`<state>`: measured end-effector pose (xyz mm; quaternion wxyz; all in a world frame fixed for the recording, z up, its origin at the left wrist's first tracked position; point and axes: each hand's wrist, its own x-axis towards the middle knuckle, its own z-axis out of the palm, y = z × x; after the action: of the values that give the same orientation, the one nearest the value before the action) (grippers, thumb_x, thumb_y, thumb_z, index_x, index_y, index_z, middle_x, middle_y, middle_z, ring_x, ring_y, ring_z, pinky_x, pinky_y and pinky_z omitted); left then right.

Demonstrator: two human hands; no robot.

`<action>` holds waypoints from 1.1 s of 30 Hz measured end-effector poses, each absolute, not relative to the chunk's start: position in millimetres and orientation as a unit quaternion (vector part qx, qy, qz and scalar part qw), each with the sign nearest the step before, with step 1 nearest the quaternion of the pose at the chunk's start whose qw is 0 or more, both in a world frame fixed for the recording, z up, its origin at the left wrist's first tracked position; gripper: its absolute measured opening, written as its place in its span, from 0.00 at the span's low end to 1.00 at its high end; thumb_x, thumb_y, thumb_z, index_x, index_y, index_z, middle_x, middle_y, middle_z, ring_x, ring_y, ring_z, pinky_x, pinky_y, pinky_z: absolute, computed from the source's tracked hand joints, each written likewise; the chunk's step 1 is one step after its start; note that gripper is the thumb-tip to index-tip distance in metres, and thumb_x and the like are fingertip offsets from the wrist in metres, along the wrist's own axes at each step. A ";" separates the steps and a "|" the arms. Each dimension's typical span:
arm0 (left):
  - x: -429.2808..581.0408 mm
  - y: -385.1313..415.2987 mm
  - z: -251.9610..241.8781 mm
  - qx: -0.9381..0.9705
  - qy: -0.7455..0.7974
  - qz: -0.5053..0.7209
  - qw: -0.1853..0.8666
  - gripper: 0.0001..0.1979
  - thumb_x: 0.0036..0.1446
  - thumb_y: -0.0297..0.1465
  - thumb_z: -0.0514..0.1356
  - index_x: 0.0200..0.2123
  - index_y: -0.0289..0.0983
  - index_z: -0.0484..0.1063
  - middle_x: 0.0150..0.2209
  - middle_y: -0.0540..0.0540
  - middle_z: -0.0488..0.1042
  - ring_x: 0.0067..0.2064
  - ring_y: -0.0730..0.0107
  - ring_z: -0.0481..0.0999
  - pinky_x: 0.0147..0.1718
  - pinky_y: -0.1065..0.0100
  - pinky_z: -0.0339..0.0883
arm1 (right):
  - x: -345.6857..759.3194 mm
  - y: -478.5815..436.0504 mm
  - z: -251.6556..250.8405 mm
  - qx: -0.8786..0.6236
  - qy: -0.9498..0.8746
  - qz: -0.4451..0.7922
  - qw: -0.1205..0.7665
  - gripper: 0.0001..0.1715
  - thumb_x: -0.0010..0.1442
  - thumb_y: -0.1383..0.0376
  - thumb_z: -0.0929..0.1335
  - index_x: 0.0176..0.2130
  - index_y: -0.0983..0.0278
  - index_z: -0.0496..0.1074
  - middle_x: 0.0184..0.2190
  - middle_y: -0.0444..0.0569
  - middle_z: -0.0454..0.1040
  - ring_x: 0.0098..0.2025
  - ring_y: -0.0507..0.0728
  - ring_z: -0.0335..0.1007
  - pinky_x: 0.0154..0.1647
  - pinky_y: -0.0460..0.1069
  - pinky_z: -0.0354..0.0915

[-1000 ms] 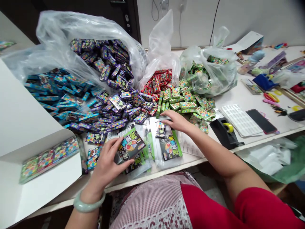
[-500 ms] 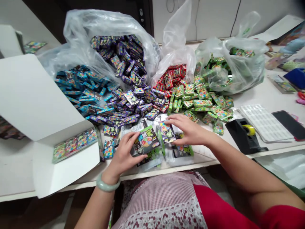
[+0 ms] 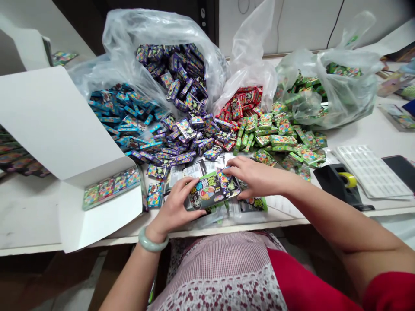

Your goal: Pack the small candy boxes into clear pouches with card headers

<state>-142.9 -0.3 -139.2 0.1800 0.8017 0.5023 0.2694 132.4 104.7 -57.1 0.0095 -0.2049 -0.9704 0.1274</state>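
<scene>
My left hand, below a pale green bangle, grips the left end of a flat black packet with a green top edge and colourful print. At the packet's right end, my right hand holds a small purple box between thumb and fingers. The box meets or overlaps the packet; which one cannot be made out. More black and green packets in clear film lie beneath my hands. A small blue box rests left of my left hand.
Clear bags spill blue, purple, red and green boxes across the back. An open white carton holds a row of boxes at left. Right are a tape dispenser, white sheets and a phone.
The purple box and the black packet have come together, where a gap and a green edge showed between them. The whole view has shifted, so the table's things appear farther right.
</scene>
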 end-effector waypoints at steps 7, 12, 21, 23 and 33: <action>-147.3 -5.7 -131.0 0.816 0.483 0.254 0.191 0.43 0.50 0.43 0.67 0.65 0.46 0.50 0.58 0.40 0.58 0.60 0.51 0.60 0.59 0.47 0.59 | 140.7 108.7 -53.2 -0.164 -0.968 0.188 0.040 0.39 0.47 0.62 0.74 0.57 0.66 0.65 0.54 0.58 0.64 0.55 0.63 0.59 0.56 0.58 0.61; -138.6 -1.1 -129.5 0.813 0.479 0.265 0.195 0.43 0.50 0.43 0.67 0.65 0.47 0.50 0.58 0.40 0.58 0.60 0.51 0.60 0.58 0.47 0.59 | 138.8 111.8 -51.1 -0.161 -0.967 0.192 0.041 0.41 0.46 0.64 0.75 0.58 0.65 0.65 0.55 0.58 0.64 0.56 0.64 0.60 0.57 0.58 0.61; -136.7 -1.5 -133.2 0.801 0.488 0.261 0.228 0.42 0.49 0.43 0.67 0.64 0.47 0.52 0.58 0.41 0.58 0.59 0.52 0.61 0.59 0.48 0.59 | 142.0 120.6 -57.6 -0.189 -0.965 0.171 0.059 0.40 0.48 0.61 0.76 0.57 0.66 0.65 0.55 0.59 0.64 0.56 0.63 0.60 0.56 0.58 0.62; -137.2 -3.4 -132.5 0.798 0.490 0.264 0.229 0.42 0.49 0.43 0.67 0.64 0.47 0.52 0.58 0.41 0.58 0.59 0.52 0.61 0.59 0.48 0.59 | 145.7 123.7 -53.6 -0.200 -0.964 0.159 0.079 0.39 0.48 0.60 0.76 0.56 0.65 0.65 0.54 0.58 0.64 0.56 0.63 0.60 0.56 0.58 0.62; -135.3 -2.6 -129.5 0.788 0.513 0.297 0.166 0.43 0.48 0.43 0.68 0.64 0.46 0.51 0.56 0.41 0.59 0.58 0.52 0.62 0.57 0.48 0.60 | 144.7 103.2 -48.2 -0.204 -0.961 0.141 0.124 0.41 0.50 0.55 0.75 0.57 0.65 0.62 0.55 0.60 0.62 0.56 0.65 0.58 0.55 0.61 0.61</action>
<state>-135.3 -2.6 -129.5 0.1658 0.7877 0.5134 0.2974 144.7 103.2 -48.2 0.1239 -0.2043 -0.9608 0.1408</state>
